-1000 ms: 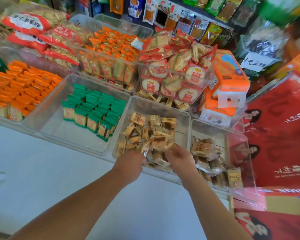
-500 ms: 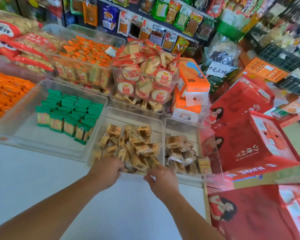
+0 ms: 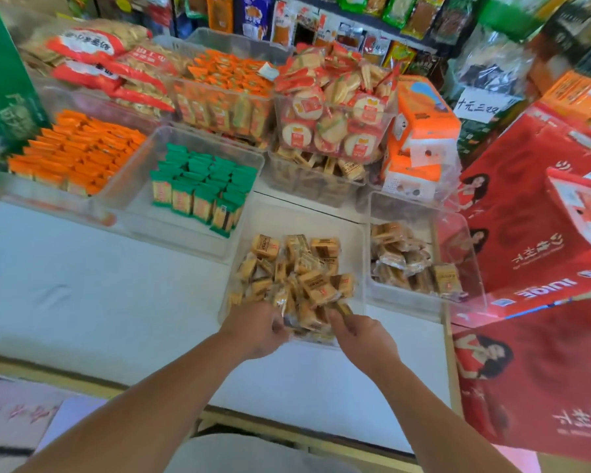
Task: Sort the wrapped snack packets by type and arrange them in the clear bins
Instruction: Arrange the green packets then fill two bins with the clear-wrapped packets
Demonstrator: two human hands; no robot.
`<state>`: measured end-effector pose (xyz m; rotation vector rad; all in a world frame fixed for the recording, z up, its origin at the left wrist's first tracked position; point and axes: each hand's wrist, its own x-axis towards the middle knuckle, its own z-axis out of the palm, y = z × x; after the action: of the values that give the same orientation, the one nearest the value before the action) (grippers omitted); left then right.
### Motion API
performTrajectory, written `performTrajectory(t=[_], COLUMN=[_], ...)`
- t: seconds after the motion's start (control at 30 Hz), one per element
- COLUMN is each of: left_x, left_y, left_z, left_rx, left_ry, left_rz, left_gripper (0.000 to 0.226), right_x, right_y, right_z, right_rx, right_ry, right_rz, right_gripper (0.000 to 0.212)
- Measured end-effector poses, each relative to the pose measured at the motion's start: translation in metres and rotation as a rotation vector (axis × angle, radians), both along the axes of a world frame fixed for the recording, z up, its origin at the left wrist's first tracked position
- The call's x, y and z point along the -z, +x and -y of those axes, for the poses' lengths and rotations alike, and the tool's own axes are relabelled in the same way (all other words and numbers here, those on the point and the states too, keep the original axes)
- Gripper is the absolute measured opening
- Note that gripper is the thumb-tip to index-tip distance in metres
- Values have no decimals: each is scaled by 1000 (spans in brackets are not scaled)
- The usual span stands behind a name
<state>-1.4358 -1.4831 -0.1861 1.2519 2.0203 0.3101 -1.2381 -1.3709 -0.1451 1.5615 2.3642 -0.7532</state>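
A clear bin (image 3: 350,230) in the middle of the white table holds a loose heap of tan wrapped packets (image 3: 301,274). My left hand (image 3: 256,331) and my right hand (image 3: 362,332) are at the bin's near edge, fingers curled into the nearest packets. Each hand grips packets at the front of the heap. To the right, a second clear bin (image 3: 406,298) holds similar tan packets (image 3: 403,257). To the left, another clear bin (image 3: 140,199) holds green-topped packets (image 3: 202,186) stood in rows.
Orange packets (image 3: 79,151) fill a bin at far left. Behind stand bins of orange snacks (image 3: 226,87) and round rice crackers (image 3: 331,110). Orange-white boxes (image 3: 420,131) and red cartons (image 3: 539,213) crowd the right side. White tabletop (image 3: 93,285) lies at near left.
The camera has swung back left and nearer. Both hands stay at the middle bin's near edge, now dug further into the tan packets.
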Motion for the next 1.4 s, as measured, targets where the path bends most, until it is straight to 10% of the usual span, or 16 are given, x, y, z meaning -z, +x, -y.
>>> performTrajectory(t=[0.37,0.67,1.2,1.4], left_x=[-28,-34,52,63], left_y=[34,41,22,20], left_z=[53,41,-101,-106], left_rx=[-67,-168,263,233], left_ry=[-226,-40,74,127], left_rz=[-49,-116,-201,-362], left_gripper=[79,45,54,36], right_x=[-7,28,55,78], right_y=[31,26,9,4], right_z=[18,-19,-81,-87], right_rx=[-19,12,245,-97], right_ry=[-34,-49,-34,188], right_rz=[0,-351,-585,-547], right_gripper=[60,14,20,37])
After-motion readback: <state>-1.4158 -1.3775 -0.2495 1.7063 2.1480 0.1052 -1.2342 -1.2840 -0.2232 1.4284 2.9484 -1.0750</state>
